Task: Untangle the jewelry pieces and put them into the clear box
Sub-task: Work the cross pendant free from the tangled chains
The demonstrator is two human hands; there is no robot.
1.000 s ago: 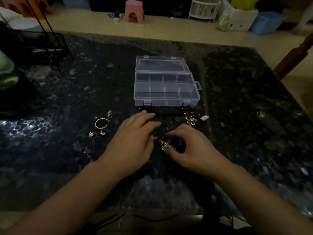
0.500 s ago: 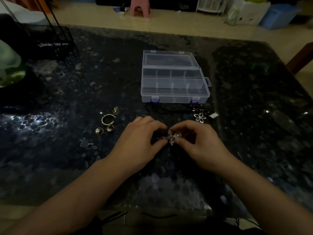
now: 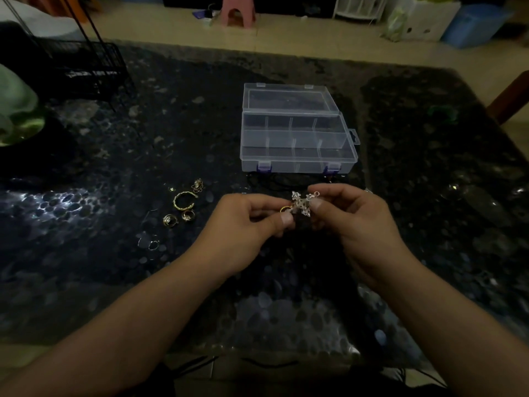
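While only the head view is on hand, it lists the following: left hand and right hand, both raised just above the dark pebble-patterned surface, fingers curled, meeting on one tangled cluster of jewelry. Left grip: thumb and fingertips narrow, pinching the cluster's near-left end, where a small gold ring shows against the thumb. Right grip: thumb and forefinger narrow, pinching the cluster's right side; a silver filigree piece with small loops sits between the two grips. Beyond the grips, near but apart: clear box, lid folded back flat, dividers visible, compartments showing no contents, two purple latches on its near wall. Between box and grips: a thin black cord lying on the surface, partly hidden by the hands. Left of the left grip, apart from it: gold open bangle ring; beyond that, a small gold wire earring; nearer the person, two small gold rings side by side; nearer still, a thin silver hoop, faint in the low light. Far left of the grips: black wire rack at the surface's far corner, and a pale green object at the frame edge, kind not discernible. On the floor beyond the surface: pink stool, blue bin.
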